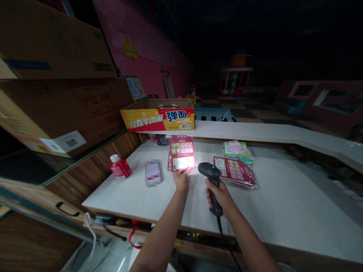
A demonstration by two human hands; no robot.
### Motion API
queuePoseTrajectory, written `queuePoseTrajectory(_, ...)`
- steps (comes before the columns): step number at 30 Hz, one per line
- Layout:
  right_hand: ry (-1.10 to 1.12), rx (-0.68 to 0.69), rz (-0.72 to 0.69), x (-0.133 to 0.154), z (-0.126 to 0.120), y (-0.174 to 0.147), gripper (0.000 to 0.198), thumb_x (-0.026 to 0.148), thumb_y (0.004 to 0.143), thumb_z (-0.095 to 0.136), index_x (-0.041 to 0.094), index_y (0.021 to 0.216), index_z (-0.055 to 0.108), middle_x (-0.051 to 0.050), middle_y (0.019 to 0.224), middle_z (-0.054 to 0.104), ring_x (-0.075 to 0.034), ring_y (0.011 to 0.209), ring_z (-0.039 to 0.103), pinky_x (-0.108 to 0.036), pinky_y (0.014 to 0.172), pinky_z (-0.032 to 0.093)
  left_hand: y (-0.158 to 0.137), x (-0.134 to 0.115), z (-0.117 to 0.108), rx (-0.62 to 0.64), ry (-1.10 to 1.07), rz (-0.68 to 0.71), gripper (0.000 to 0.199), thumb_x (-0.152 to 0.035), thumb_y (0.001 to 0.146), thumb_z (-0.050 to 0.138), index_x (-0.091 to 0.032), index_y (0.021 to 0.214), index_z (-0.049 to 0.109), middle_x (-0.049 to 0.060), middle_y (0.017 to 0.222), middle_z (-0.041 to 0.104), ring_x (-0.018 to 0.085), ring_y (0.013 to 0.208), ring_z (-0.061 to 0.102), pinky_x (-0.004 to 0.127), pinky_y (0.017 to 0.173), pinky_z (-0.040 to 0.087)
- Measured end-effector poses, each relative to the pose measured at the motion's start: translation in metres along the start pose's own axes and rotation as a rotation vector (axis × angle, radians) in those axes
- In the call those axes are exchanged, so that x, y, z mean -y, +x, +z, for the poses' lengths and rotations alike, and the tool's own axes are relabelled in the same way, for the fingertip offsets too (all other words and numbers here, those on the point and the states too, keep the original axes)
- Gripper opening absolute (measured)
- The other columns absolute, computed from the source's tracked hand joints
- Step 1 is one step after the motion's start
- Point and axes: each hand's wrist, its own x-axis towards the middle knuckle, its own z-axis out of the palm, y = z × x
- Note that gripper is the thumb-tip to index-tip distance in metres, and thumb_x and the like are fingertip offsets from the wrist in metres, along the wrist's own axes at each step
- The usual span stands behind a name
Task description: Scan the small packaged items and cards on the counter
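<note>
My left hand (182,177) pinches the lower edge of a flat red packet (182,151) in clear wrap, its white barcode label facing up. My right hand (219,195) is wrapped round the handle of a black barcode scanner (209,170), a green light showing on its top. The scanner's head is beside the packet, and bright light falls on the label. Right of the scanner lies a stack of similar red packets (238,172). Behind that stack is a pile of green and pink packets (238,150).
On the white counter (283,196) stand a red bottle (120,167) and a small blurred pack (153,172). A yellow and red noodle carton (161,119) sits on the raised ledge. Large cardboard boxes (65,109) are stacked at left. The scanner's cable (224,236) hangs over the front edge.
</note>
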Motion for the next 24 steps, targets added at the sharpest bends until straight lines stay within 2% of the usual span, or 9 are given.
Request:
queuePoseTrajectory(4, 0.001, 0.0, 0.027, -0.001, -0.005, 0.002, 0.046, 0.059, 0.068, 0.072, 0.021, 0.079, 0.048, 0.008, 0.045, 0.054, -0.009, 0.032, 0.046, -0.018, 0.029, 0.035, -0.001, -0.002, 0.001, -0.023, -0.077, -0.032, 0.038, -0.031, 0.063, 0.079, -0.011, 0.093, 0.069, 0.011, 0.094, 0.075, 0.023, 0.087, 0.07, 0.033, 0.08, 0.057)
queuePoseTrajectory(7, 0.038, 0.014, 0.036, -0.003, -0.016, -0.001, 0.047, 0.058, 0.068, 0.074, 0.021, 0.086, 0.05, 0.008, 0.048, 0.056, -0.009, 0.034, 0.047, -0.018, 0.03, 0.036, -0.001, -0.001, 0.001, -0.011, -0.108, -0.052, 0.042, -0.034, 0.06, 0.082, -0.01, 0.093, 0.069, 0.012, 0.095, 0.074, 0.024, 0.085, 0.07, 0.035, 0.079, 0.057)
queuePoseTrajectory(14, 0.123, 0.066, 0.078, -0.028, -0.069, -0.006, 0.045, 0.052, 0.071, 0.076, 0.02, 0.093, 0.055, 0.007, 0.053, 0.055, -0.008, 0.035, 0.046, -0.018, 0.032, 0.034, 0.006, 0.005, -0.001, -0.028, -0.196, -0.081, 0.052, -0.034, 0.055, 0.085, -0.011, 0.098, 0.066, 0.011, 0.098, 0.073, 0.023, 0.087, 0.07, 0.035, 0.079, 0.058)
queuePoseTrajectory(19, 0.311, 0.098, 0.084, -0.046, -0.096, 0.001, 0.043, 0.053, 0.072, 0.074, 0.02, 0.091, 0.056, 0.007, 0.053, 0.052, -0.008, 0.036, 0.043, -0.018, 0.033, 0.031, 0.015, 0.004, -0.002, -0.103, -0.243, -0.211, 0.042, -0.02, 0.058, 0.082, -0.014, 0.094, 0.061, 0.006, 0.093, 0.072, 0.018, 0.081, 0.07, 0.035, 0.08, 0.058)
queuePoseTrajectory(24, 0.413, 0.118, 0.069, -0.046, -0.098, 0.0, 0.039, 0.051, 0.074, 0.074, 0.021, 0.091, 0.056, 0.007, 0.055, 0.049, -0.006, 0.038, 0.041, -0.017, 0.034, 0.029, 0.02, -0.003, 0.002, -0.17, -0.19, -0.304, 0.032, -0.015, 0.061, 0.08, -0.015, 0.085, 0.06, 0.002, 0.079, 0.069, 0.013, 0.069, 0.067, 0.03, 0.073, 0.058)
